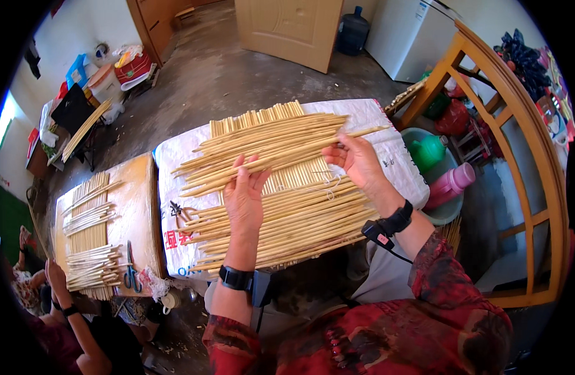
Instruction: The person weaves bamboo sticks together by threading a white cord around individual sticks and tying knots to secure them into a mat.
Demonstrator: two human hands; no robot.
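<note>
Both forearms reach over table's near edge. Left hand gripping, thumb opposing fingers; right hand angled inward, pinching.

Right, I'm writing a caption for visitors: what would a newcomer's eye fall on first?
Probably the long pale stick held by the left hand and right hand, above similar sticks on a white-covered table at centre. Then likely the bright green container and pink container in a basin at right, and the blue-handled scissors on the neighbouring table at left.
</note>
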